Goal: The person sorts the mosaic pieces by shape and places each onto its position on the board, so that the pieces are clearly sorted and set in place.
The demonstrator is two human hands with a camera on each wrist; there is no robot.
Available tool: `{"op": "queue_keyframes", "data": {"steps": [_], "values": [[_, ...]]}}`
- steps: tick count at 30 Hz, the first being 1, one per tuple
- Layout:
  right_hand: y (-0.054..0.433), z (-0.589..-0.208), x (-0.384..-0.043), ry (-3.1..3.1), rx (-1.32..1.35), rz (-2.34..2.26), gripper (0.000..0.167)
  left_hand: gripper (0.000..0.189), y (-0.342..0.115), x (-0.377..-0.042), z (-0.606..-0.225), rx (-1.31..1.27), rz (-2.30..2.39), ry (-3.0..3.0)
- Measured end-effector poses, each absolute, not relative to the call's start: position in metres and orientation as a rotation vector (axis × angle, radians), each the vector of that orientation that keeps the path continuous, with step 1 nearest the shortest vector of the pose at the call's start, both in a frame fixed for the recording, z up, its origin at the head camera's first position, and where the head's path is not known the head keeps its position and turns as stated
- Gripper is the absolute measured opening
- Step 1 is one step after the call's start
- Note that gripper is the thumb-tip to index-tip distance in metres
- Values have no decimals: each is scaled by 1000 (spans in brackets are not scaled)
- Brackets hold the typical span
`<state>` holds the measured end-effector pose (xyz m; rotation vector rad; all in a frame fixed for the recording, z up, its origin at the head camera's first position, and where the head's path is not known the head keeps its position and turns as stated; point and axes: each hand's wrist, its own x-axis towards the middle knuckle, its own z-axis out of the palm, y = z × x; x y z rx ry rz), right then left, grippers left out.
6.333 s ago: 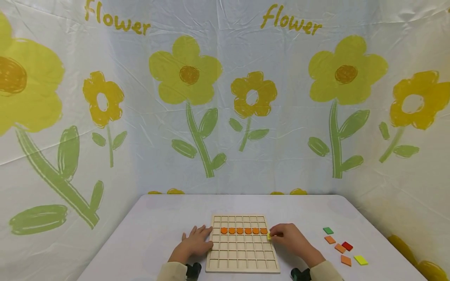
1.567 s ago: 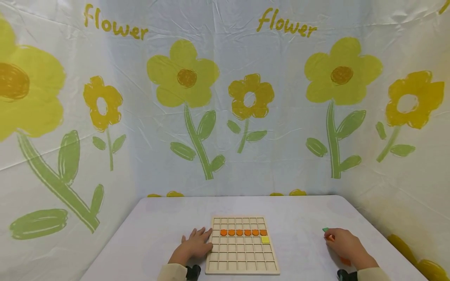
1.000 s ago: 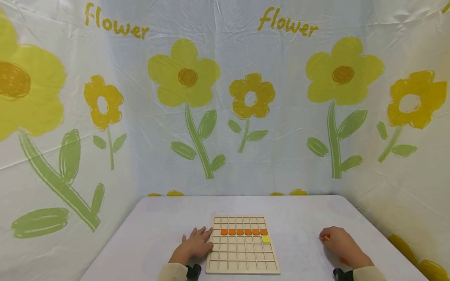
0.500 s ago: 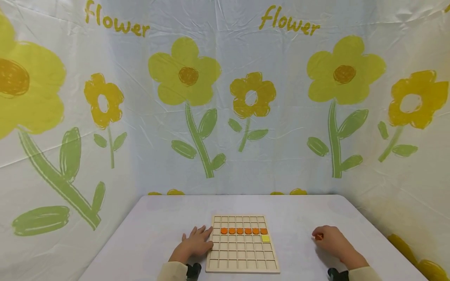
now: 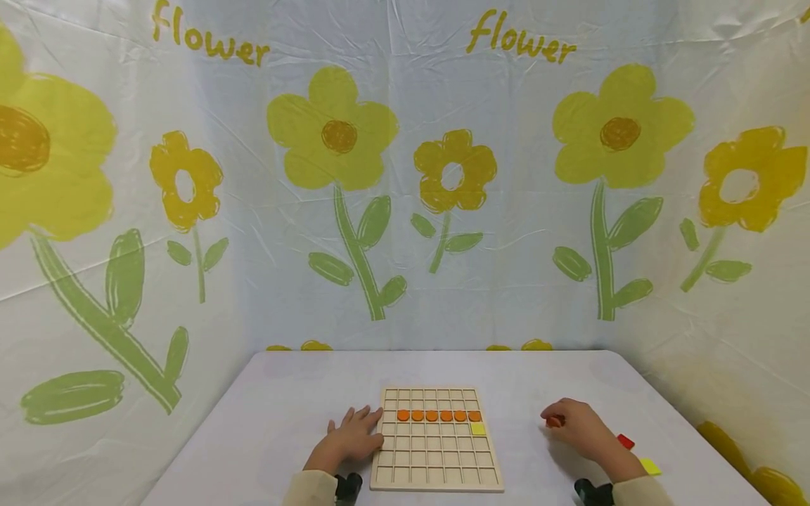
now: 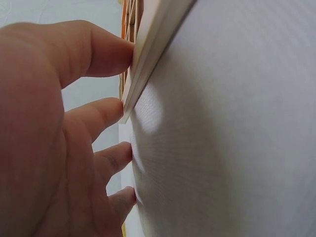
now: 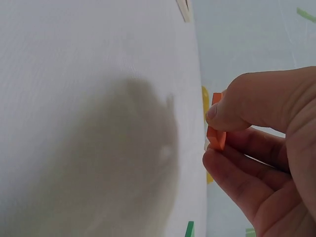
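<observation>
A light wooden grid board [image 5: 436,479] lies on the table. Several orange discs [image 5: 432,416] fill most of one row, and a yellow square tile [image 5: 478,429] sits in a cell below the rightmost disc. My left hand [image 5: 350,440] has its fingers spread, with the thumb and a fingertip touching the board's left side, as the left wrist view also shows. To the right of the board, my right hand [image 5: 581,430] pinches an orange tile [image 7: 217,136] between thumb and fingers, raised off the table. Its full outline is partly covered by the fingers.
Beyond my right forearm lie a red tile [image 5: 625,441] and another yellow tile [image 5: 650,466], the latter partly hidden by the sleeve. A green tile [image 7: 190,229] shows at the bottom of the right wrist view. Flower-printed cloth [image 5: 436,302] stands behind the table.
The yellow tile, earlier in my right hand, now lies in the board. My right hand went right to the loose tiles, took the orange tile and is moving back left. My left hand stays put.
</observation>
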<state>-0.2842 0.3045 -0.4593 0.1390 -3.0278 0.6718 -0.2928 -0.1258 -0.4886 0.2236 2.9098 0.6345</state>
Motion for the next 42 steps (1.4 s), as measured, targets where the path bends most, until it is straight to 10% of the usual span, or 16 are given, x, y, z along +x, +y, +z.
{"op": "queue_keyframes", "data": {"steps": [42], "values": [[227, -461, -285, -2936, 317, 859, 16, 60, -126, -294, -493, 221, 680, 2895]]}}
